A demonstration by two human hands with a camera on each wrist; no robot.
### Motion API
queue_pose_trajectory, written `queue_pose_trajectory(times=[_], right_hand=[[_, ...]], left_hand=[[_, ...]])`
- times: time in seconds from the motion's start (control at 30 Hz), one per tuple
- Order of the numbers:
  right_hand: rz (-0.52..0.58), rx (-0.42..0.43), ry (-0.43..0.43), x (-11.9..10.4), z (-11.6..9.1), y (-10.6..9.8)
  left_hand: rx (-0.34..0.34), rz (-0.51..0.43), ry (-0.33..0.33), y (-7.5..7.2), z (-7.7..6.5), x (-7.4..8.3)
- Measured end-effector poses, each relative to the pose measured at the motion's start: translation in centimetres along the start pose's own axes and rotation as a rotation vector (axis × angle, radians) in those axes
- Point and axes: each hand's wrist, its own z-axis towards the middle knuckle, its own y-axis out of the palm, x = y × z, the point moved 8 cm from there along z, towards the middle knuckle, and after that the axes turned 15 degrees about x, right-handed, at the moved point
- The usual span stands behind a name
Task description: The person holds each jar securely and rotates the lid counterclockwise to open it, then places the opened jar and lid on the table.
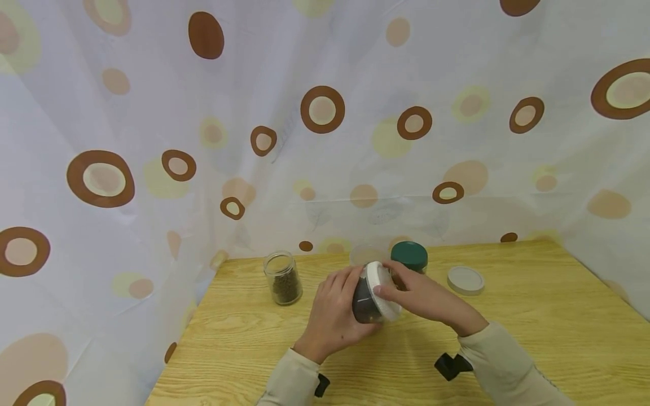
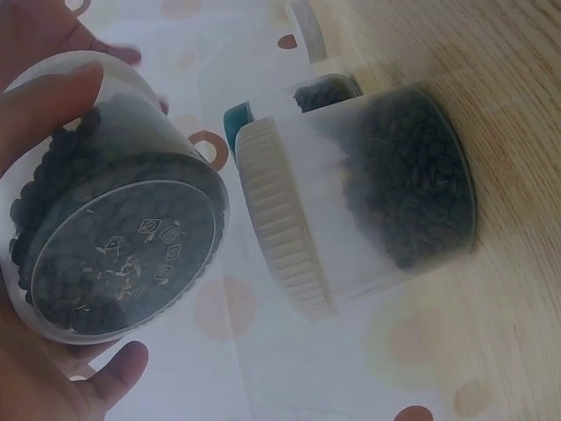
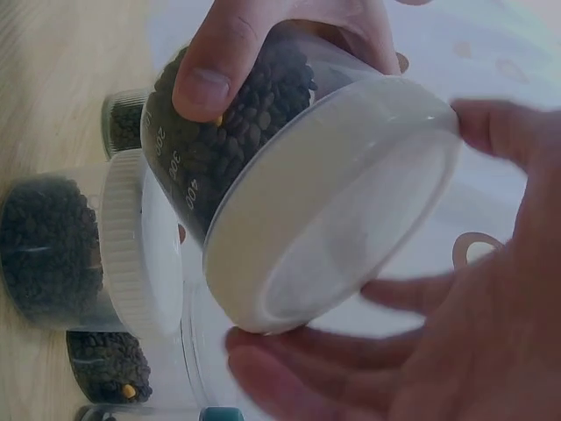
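Note:
My left hand [image 1: 337,310] grips a clear plastic jar [image 2: 131,228] by its side and holds it tilted above the table. Small dark beans [image 3: 263,114] fill part of this jar, and measuring marks run along its wall. A white lid [image 3: 329,206] covers its mouth, facing toward the right. Fingers and thumb of my right hand [image 1: 424,290] hold the lid's rim from opposite sides. Close by stands another clear jar [image 2: 394,189] of dark beans with a ribbed white lid; in the head view I cannot make it out clearly.
An uncovered glass jar [image 1: 284,285] with dark grains stands at the left. Behind my hands are a green-lidded jar [image 1: 408,256] and a clear container [image 1: 367,255], both partly hidden. A white lid [image 1: 465,280] lies on the wooden table [image 1: 533,316]. A patterned curtain [image 1: 355,158] hangs behind.

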Motion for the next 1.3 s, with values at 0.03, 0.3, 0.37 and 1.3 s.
queue_pose_trajectory(times=[0.03, 0.3, 0.37, 1.3], right_hand=[[0.018, -0.006, -0.047, -0.3, 0.0, 0.1], [0.131, -0.016, -0.303, -1.9, -0.5, 0.2], [0.136, -0.014, -0.309, -2.0, -0.6, 0.1], [-0.037, 0.021, 0.043, 0.2, 0.1, -0.3]], left_hand=[[0.000, -0.004, -0.003, 0.0, 0.0, 0.0], [0.002, -0.044, -0.027, -0.4, -0.1, -0.3], [0.004, -0.046, -0.027, -0.4, -0.1, -0.4], [-0.052, -0.036, -0.093, -0.4, 0.0, -1.1]])
